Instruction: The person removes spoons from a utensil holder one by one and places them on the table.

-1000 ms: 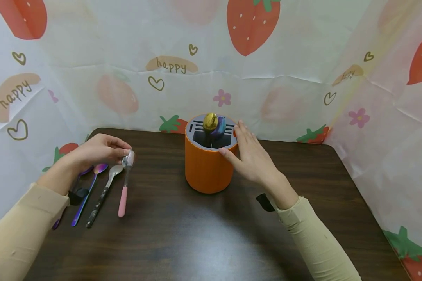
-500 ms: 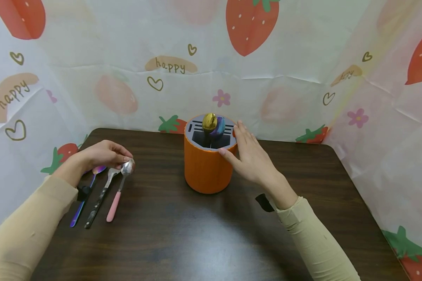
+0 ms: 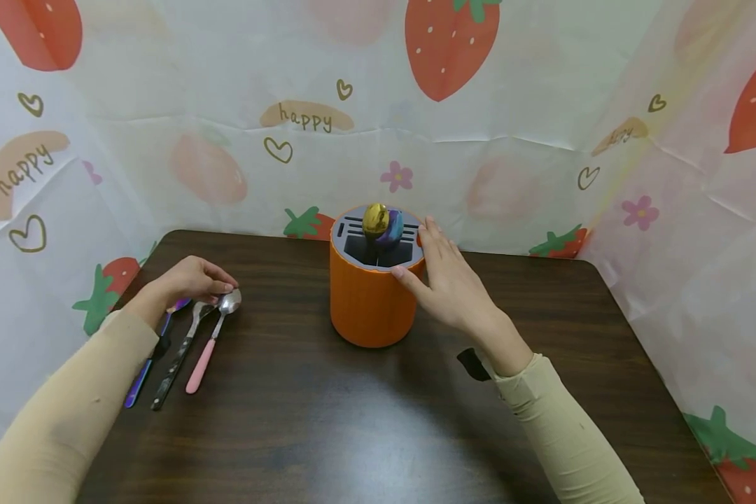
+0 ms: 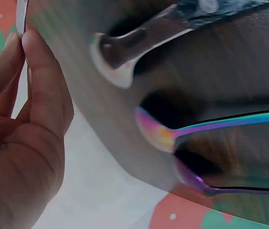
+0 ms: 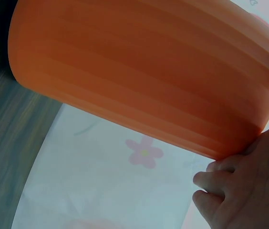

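Note:
At the left of the table my left hand point(image 3: 197, 278) pinches the bowl end of a pink-handled spoon point(image 3: 203, 361) between thumb and fingers. In the left wrist view, the rim of that spoon point(image 4: 22, 16) shows between the fingertips. My right hand point(image 3: 451, 288) rests against the upper right side of an orange cutlery holder point(image 3: 372, 315), its fingers extended and thumb spread along the rim. A gold spoon head point(image 3: 375, 221) and a blue-purple spoon head point(image 3: 393, 229) stick up from the holder's grey slotted top.
Beside the pink spoon lie a black-handled utensil point(image 3: 175, 371) with a silver head and a rainbow metal spoon point(image 3: 140, 381). A purple spoon point(image 4: 191, 179), covered by the left arm in the head view, lies farther left. Strawberry-print cloth point(image 3: 510, 140) backs the table.
My left hand has come down and nearer with the pink spoon, whose handle end has swung left toward the black-handled utensil. The right hand and the holder stay put.

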The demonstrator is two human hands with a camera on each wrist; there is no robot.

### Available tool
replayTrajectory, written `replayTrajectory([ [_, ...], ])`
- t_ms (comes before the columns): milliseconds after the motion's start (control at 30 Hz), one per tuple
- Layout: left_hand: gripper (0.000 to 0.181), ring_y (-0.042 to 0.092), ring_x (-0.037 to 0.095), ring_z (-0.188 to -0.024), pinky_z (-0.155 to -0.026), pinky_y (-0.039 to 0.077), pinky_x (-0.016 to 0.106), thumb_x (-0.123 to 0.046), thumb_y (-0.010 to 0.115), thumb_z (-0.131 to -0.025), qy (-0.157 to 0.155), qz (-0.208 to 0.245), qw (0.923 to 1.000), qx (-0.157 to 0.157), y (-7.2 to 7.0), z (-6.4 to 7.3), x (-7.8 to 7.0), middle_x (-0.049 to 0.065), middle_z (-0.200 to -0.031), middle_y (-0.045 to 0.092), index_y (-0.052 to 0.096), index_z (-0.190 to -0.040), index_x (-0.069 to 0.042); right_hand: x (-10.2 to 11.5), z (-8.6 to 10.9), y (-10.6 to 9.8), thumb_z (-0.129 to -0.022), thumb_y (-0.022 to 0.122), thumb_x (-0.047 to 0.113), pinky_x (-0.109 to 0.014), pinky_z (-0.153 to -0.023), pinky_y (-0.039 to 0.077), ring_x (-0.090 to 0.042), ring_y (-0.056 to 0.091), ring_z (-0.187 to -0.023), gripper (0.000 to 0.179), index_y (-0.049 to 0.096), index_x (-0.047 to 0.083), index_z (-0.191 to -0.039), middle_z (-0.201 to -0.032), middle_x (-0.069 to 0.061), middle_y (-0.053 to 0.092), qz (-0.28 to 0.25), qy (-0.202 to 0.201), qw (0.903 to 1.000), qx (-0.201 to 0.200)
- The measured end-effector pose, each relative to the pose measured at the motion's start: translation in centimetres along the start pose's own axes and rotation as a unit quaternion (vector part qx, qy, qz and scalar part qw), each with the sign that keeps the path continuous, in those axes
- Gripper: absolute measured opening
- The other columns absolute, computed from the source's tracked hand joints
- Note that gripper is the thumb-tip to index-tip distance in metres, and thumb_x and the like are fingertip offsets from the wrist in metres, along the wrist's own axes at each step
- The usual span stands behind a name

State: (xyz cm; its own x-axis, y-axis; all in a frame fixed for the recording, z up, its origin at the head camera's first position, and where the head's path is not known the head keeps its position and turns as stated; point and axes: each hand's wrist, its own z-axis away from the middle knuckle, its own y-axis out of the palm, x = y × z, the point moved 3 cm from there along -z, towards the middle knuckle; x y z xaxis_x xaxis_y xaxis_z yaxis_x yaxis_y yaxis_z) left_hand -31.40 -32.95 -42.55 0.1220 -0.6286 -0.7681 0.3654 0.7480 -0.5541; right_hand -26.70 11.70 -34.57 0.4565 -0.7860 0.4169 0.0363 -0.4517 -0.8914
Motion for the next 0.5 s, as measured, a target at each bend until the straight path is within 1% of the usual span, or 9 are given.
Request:
replayTrajectory([
  [133,0.029,0.067,0.014,-0.083,-0.073,0.063,0.031,-0.006,0.068,-0.101,0.001,-0.029,0.9995,-0.007,0.2,-0.5,1.0,0.015,-0.103,0.076,0.069,-0.121,0.016,0.0,0.0,0.0,-0.101,0.032,0.076,-0.045,-0.13,0.006,-0.019,-0.001,-0.161,0.098,0.01,0.007,-0.167,-0.174,0.0,-0.006,0.0,-0.003,1.0,-0.002],
  [267,0.027,0.07,0.021,-0.091,-0.074,0.063,0.036,-0.008,0.068,-0.101,0.02,-0.068,0.9973,-0.02,0.5,-0.7,1.4,0.023,-0.109,0.075,0.071,-0.118,0.013,0.0,0.0,0.0,-0.101,0.033,0.076,-0.044,-0.13,0.006,-0.018,-0.001,-0.161,0.098,0.01,0.007,-0.167,-0.174,0.0,-0.006,0.0,-0.003,1.0,-0.002],
  [367,0.026,0.072,0.024,-0.089,-0.072,0.063,0.038,-0.009,0.068,-0.101,0.035,-0.107,0.993,-0.035,0.7,-0.9,1.4,0.024,-0.108,0.075,0.073,-0.116,0.011,0.0,0.1,0.0,-0.101,0.033,0.075,-0.044,-0.13,0.005,-0.018,-0.001,-0.161,0.098,0.01,0.008,-0.168,-0.175,0.0,-0.005,-0.001,-0.002,1.0,-0.003],
  [500,0.025,0.072,0.022,-0.081,-0.07,0.063,0.037,-0.011,0.068,-0.101,0.036,-0.142,0.9879,-0.051,0.9,-1.2,1.6,0.021,-0.104,0.076,0.075,-0.114,0.009,0.0,0.1,0.0,-0.101,0.033,0.076,-0.045,-0.13,0.007,-0.018,0.0,-0.161,0.097,0.009,0.008,-0.168,-0.175,0.0,-0.005,0.0,-0.003,1.0,-0.003],
])
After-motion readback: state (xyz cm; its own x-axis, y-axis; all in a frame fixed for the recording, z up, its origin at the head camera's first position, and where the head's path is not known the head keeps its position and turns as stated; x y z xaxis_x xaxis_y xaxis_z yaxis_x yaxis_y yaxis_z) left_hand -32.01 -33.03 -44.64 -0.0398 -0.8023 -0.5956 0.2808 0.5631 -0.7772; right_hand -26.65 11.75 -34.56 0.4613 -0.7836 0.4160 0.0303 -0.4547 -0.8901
